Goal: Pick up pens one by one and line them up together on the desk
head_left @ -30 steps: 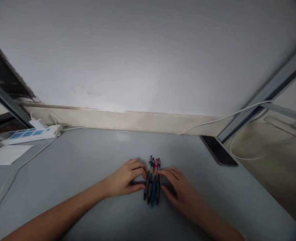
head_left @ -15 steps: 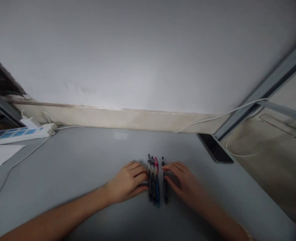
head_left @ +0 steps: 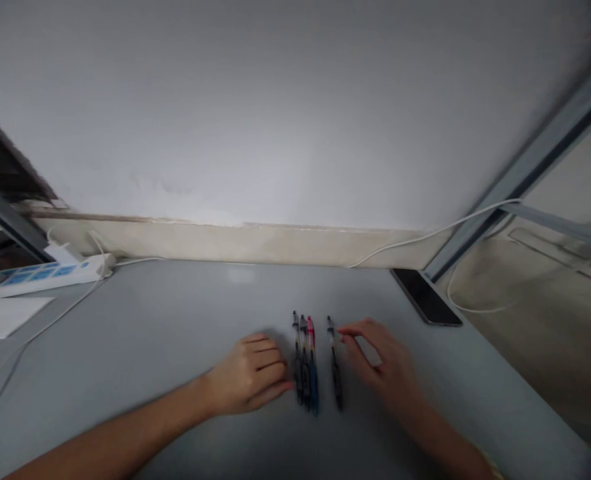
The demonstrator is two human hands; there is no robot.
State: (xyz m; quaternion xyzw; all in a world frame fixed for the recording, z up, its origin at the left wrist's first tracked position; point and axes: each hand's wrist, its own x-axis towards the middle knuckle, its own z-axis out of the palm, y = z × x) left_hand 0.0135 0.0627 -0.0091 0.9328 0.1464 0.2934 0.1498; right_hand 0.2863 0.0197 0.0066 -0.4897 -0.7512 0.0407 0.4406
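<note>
Three pens lie side by side on the grey table (head_left: pixel 175 320): a black pen (head_left: pixel 298 373), another black pen (head_left: pixel 305 377) and a blue pen with a red top (head_left: pixel 313 380). A further black pen (head_left: pixel 335 373) lies apart to their right, slightly tilted. My left hand (head_left: pixel 255 375) rests on the table just left of the group, fingers curled in, with no object visible in it. Beside the upper part of the separate pen is my right hand (head_left: pixel 383 360). Its thumb and index tips are almost together, with nothing visible between them; its other fingers are mostly hidden.
A black phone (head_left: pixel 425 297) lies at the table's back right edge. On the left are a white power strip (head_left: pixel 50 277), a white flat item (head_left: pixel 10 317) and a trailing white cable (head_left: pixel 58 313). A wall (head_left: pixel 275 147) rises behind the table.
The separate black pen has shifted right, widening its gap from the others. My right hand has moved right and drawn its fingertips together; my left fingers have curled in and back slightly.
</note>
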